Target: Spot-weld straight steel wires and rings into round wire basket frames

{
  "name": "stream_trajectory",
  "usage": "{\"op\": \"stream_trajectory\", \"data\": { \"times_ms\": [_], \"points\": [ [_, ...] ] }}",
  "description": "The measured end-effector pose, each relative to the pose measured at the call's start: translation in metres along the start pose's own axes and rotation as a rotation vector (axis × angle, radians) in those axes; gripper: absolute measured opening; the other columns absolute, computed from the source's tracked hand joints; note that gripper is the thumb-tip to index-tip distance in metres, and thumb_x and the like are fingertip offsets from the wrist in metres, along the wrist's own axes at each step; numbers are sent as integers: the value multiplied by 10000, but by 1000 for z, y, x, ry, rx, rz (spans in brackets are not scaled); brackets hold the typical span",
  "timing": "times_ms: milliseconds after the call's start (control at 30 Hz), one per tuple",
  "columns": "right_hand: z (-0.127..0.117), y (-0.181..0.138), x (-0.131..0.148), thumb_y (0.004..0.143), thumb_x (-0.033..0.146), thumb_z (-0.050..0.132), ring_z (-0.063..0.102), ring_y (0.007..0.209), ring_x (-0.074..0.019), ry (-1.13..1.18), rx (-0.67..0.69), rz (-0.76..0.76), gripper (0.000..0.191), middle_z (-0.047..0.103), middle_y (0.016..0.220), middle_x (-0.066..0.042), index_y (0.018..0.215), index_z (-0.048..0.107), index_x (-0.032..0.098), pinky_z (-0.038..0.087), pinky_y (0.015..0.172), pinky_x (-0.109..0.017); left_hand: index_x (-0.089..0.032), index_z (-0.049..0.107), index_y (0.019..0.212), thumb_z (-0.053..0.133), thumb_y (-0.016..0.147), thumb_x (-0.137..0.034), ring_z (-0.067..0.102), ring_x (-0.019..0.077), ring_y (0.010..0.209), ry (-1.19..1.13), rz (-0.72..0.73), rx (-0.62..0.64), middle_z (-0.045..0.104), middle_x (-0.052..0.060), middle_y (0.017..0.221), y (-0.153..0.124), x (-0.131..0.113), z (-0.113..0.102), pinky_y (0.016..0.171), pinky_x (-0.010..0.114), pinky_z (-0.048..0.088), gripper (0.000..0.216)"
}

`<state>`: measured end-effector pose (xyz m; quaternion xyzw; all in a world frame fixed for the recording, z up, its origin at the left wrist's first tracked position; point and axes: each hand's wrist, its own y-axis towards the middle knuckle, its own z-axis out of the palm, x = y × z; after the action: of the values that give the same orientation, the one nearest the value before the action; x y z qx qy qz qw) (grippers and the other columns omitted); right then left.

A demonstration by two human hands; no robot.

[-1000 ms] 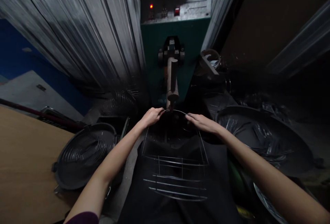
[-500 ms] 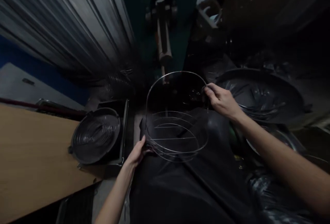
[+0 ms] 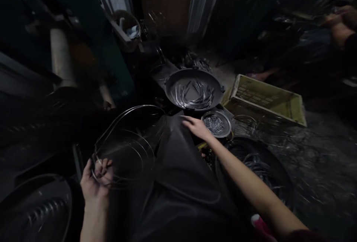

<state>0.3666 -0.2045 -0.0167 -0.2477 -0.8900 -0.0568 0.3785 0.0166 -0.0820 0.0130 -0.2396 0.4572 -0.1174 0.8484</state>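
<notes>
A round wire frame (image 3: 147, 143) with several thin metal rings is tilted at the left of the dark cloth over my lap. My left hand (image 3: 97, 177) has its fingers curled round the near left side of the frame. Off to the right, apart from the frame, my right hand (image 3: 196, 127) reaches forward with fingers stretched out and nothing visible in them. Just beside it is a small round metal bowl (image 3: 229, 126) full of short metal pieces. Beyond the hand stands a wide dark basin (image 3: 192, 82) with bundles of curved metal wires.
A yellow-green crate (image 3: 267, 100) lies tilted at the right. Another dark basin (image 3: 287, 175) with wires is under my right forearm, and one more basin (image 3: 65, 193) is at lower left. Machine parts (image 3: 61, 56) rise at upper left. Another person's hand (image 3: 338, 26) shows at far right.
My view has swung to the right. My right hand has let go of the wire frame and moved towards the small bowl. The left hand keeps the frame, now farther left.
</notes>
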Motion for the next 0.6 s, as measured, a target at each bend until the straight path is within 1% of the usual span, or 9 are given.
{"op": "stream_trajectory", "data": {
  "times_ms": [33, 67, 133, 200, 233, 333, 400, 500, 600],
  "points": [
    [-11, -5, -26, 874, 307, 445, 583, 1011, -179, -191, -104, 219, 304, 646, 1106, -39, 1102, 635, 238, 411, 886, -271, -160, 510, 689, 476, 839, -301, 405, 78, 436, 17, 16, -50, 299, -81, 388, 2, 0, 5, 629, 224, 475, 208],
    [-20, -8, -51, 858, 262, 447, 582, 1022, -234, -266, -137, 322, 317, 640, 1105, -116, 1084, 646, 166, 410, 892, -328, -162, 485, 654, 471, 846, -332, 401, 83, 432, 27, 31, -88, 283, -82, 377, 4, 2, 10, 623, 231, 470, 257],
    [-31, -10, -93, 791, 202, 494, 599, 950, -357, -335, -130, 430, 312, 640, 986, -258, 997, 661, 38, 423, 826, -455, -162, 466, 628, 499, 837, -377, 341, 71, 393, 17, 77, -100, 243, -95, 356, 11, 6, 17, 567, 211, 433, 302],
    [-30, -8, -120, 769, 251, 544, 614, 885, -382, -443, -44, 616, 291, 645, 891, -273, 914, 682, 40, 443, 740, -434, -149, 499, 661, 575, 794, -375, 275, 46, 369, 21, 162, -55, 256, -109, 363, 19, 12, 22, 496, 172, 360, 273],
    [-26, -6, -129, 778, 257, 538, 619, 866, -387, -455, -9, 639, 297, 641, 869, -287, 899, 686, 31, 443, 707, -423, -137, 525, 689, 608, 769, -370, 271, 35, 370, 37, 225, -47, 288, -110, 376, 22, 15, 23, 470, 159, 321, 260],
    [-13, -5, -138, 815, 253, 470, 625, 862, -389, -481, 35, 685, 358, 619, 862, -331, 950, 673, -9, 430, 643, -410, -115, 576, 751, 648, 727, -395, 348, 26, 402, 112, 391, -52, 420, -77, 443, 30, 23, 20, 440, 148, 262, 290],
    [-9, -5, -138, 824, 283, 440, 615, 896, -392, -489, 35, 713, 430, 601, 891, -357, 1019, 644, -41, 418, 641, -416, -114, 587, 767, 642, 726, -418, 378, 33, 414, 146, 424, -61, 458, -60, 466, 32, 26, 15, 431, 153, 252, 312],
    [-8, -4, -136, 813, 348, 415, 593, 942, -395, -458, 40, 714, 532, 576, 929, -384, 1076, 603, -75, 399, 661, -428, -105, 605, 798, 645, 725, -422, 325, 23, 398, 141, 454, -90, 401, -80, 449, 33, 28, 6, 418, 148, 224, 327],
    [-10, -2, -130, 768, 312, 440, 595, 939, -369, -400, 62, 737, 522, 569, 954, -388, 1094, 607, -60, 379, 644, -414, -99, 613, 841, 633, 735, -442, 256, 14, 384, 77, 470, -128, 321, -101, 442, 34, 28, 2, 400, 144, 179, 359]
  ]
}}
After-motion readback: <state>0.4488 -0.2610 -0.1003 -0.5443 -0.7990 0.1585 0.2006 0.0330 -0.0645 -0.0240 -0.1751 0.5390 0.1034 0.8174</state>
